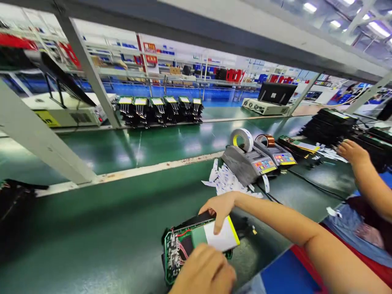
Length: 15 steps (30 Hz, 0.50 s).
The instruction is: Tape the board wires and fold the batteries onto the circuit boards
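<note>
An open black device (173, 255) with a green circuit board and thin wires lies on the green bench near the bottom centre. On its right part sits a white flat pack (222, 237) with a yellow edge. My right hand (220, 208) reaches in from the right and grips the device's far side, with the thumb over the white pack. My left hand (203, 271) is closed at the device's near side, its fingers curled; what they hold, if anything, is hidden.
Tape dispensers (251, 163) stand beyond, next to a pile of white strips (226, 179). A row of devices (159, 110) lines the far bench. At right, another person's hand (352, 152) is near stacked black units (327, 124). A metal post (45, 134) rises at left.
</note>
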Each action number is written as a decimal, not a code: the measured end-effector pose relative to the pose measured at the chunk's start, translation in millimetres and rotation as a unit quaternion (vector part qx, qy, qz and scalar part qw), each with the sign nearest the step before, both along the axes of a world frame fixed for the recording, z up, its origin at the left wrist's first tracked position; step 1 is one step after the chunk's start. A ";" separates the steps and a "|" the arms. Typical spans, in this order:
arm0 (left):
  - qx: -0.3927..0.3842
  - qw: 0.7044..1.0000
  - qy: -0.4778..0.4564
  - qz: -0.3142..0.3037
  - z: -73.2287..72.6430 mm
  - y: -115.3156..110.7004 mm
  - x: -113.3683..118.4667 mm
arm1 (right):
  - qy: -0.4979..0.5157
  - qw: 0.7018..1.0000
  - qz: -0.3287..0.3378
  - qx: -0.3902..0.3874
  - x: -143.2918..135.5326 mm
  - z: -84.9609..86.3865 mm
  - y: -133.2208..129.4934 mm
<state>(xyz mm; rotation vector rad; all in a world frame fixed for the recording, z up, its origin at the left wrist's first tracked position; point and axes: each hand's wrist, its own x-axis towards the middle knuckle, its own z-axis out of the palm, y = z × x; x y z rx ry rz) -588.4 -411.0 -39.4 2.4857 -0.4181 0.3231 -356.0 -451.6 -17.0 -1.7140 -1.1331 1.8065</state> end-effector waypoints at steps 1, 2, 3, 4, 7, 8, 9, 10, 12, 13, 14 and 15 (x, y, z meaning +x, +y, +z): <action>0.016 0.999 -0.019 0.030 3.3 -4.9 4.9 | -0.027 0.999 0.009 0.027 0.2 2.3 -4.9; 0.033 0.997 -0.033 0.066 7.4 -9.1 10.6 | -0.059 0.996 0.007 0.062 -0.1 4.0 -9.0; 0.050 0.993 -0.043 0.102 11.6 -12.6 16.7 | -0.092 0.991 -0.006 0.099 -0.5 4.8 -13.2; 0.067 0.987 -0.048 0.138 15.0 -15.6 22.7 | -0.122 0.983 -0.028 0.135 -0.7 4.9 -18.3; 0.107 0.969 -0.046 0.218 15.6 -21.8 38.4 | -0.180 0.953 -0.113 0.214 2.8 0.4 -41.3; 0.116 0.964 -0.041 0.235 12.6 -22.8 42.8 | -0.191 0.941 -0.148 0.236 5.4 -2.4 -50.6; 0.121 0.961 -0.034 0.247 8.9 -23.3 46.7 | -0.198 0.926 -0.190 0.259 8.1 -5.6 -59.8; 0.125 0.959 -0.026 0.253 5.5 -23.2 50.1 | -0.200 0.910 -0.232 0.279 10.3 -8.9 -68.4; 0.126 0.961 -0.015 0.247 3.3 -20.5 54.3 | -0.197 0.880 -0.308 0.302 10.8 -14.5 -82.7; 0.124 0.963 -0.013 0.240 6.0 -17.4 54.0 | -0.196 0.869 -0.333 0.309 8.3 -16.3 -88.2; 0.121 0.965 -0.014 0.231 11.4 -12.7 51.3 | -0.199 0.861 -0.346 0.315 4.0 -17.3 -92.7; 0.116 0.968 -0.017 0.224 19.2 -5.9 45.7 | -0.209 0.858 -0.344 0.319 -2.1 -17.6 -96.3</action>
